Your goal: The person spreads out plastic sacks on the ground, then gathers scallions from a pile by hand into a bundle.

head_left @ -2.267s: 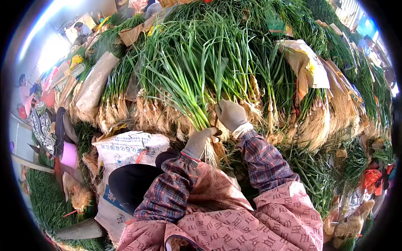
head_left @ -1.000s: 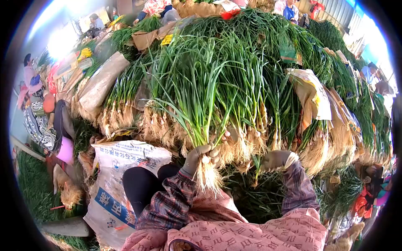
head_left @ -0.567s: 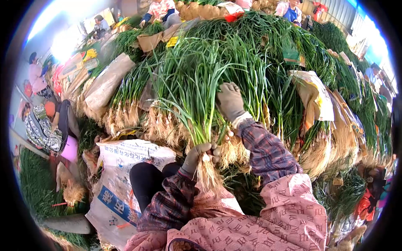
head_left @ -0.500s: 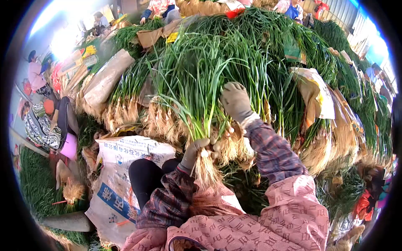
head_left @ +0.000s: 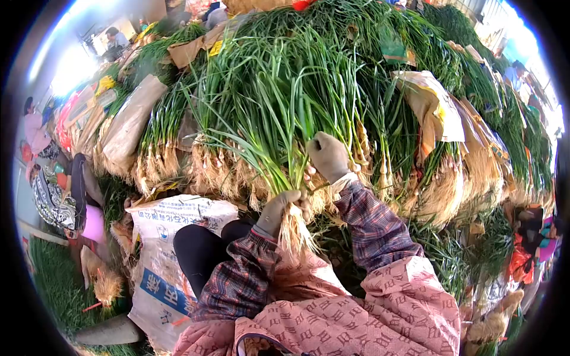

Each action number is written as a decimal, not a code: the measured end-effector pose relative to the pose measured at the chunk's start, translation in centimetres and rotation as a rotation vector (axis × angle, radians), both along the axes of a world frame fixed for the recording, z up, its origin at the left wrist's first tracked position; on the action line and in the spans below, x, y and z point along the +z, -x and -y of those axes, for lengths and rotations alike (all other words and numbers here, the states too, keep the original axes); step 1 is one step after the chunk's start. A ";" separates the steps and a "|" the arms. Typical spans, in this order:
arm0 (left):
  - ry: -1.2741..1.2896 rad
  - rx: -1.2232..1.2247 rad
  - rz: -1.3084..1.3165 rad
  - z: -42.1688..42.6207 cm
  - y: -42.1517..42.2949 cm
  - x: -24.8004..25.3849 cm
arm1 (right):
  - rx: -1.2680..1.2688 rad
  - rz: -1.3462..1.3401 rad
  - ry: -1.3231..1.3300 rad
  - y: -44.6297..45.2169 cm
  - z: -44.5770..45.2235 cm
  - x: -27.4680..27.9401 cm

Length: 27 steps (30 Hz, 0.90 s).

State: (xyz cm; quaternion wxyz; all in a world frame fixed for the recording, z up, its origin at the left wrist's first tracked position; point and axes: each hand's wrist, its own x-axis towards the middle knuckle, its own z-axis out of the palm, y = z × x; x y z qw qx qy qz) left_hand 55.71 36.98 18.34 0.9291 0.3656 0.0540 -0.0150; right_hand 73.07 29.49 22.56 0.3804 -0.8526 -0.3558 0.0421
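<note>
- Bunch of green-leaved plants (head_left: pixel 274 172) with pale, stringy roots: in the head view, it lies just at 6 o'clock from the centre, its leaves fanning up toward 12 o'clock and its roots hanging down toward 6.
- Left hand (head_left: pixel 279 212), gloved, just at 6 o'clock from the centre: fingers closed around the base of the bunch, right above the roots.
- Right hand (head_left: pixel 329 156), also gloved, at 2 o'clock from the centre and close to the left: fingers curled inward against the standing stalks. Whether it grips a stalk, I cannot tell.
- Heap of similar plants (head_left: pixel 332 53), spreading from 10 o'clock through 12 to 3: leaves upward, a fringe of pale roots along the near edge.
- Brown wrapping (head_left: pixel 133 121) at 10 o'clock and a creased, pale sack (head_left: pixel 432 107) at 2 o'clock, both resting on the heap.
- Printed white sack (head_left: pixel 160 285) at 8 o'clock, partly behind a dark-clothed knee (head_left: pixel 199 258).
- Plaid sleeves (head_left: pixel 234 279) on both arms, above a pink patterned cloth (head_left: pixel 332 320) on the lap at 6 o'clock.
- Purple object (head_left: pixel 93 223) at 8 to 9 o'clock, near a seated person in black-and-white patterned clothing (head_left: pixel 50 199).
- Another person in a pink top (head_left: pixel 35 132) at 9 to 10 o'clock, near the blurred edge.
</note>
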 end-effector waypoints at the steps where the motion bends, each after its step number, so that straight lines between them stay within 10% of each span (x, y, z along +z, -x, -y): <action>1: -0.080 -0.024 0.040 -0.4 -0.3 0.5 | -0.034 0.273 0.094 -0.7 1.3 -0.2; 4: -0.163 0.015 0.028 -1.9 1.1 4.3 | -0.494 -0.462 -0.219 -6.2 8.6 0.5; 9: 0.042 0.090 0.304 -5.5 -3.2 7.2 | 0.508 -0.292 1.069 -6.2 19.1 1.4; 12: -0.392 0.395 0.354 -3.6 -8.3 4.2 | 0.266 -0.194 0.632 -6.6 15.9 1.4; 14: -0.159 0.362 0.210 -0.6 -8.9 2.8 | 0.030 -0.283 0.259 -8.3 11.3 -1.3; 18: -0.388 0.351 0.197 0.7 -5.4 -0.9 | -0.171 -1.094 -0.570 -13.3 3.9 -10.2; 21: -0.347 0.303 0.205 -2.1 -2.4 -0.8 | -0.118 0.371 0.258 -12.4 4.0 -7.3; 23: -0.308 0.321 0.009 -3.5 -0.6 2.2 | -0.205 0.359 -0.014 -6.6 6.5 1.3; 27: -0.330 0.418 -0.412 -1.0 -0.6 3.8 | 0.003 -0.765 -0.582 -3.0 9.4 4.2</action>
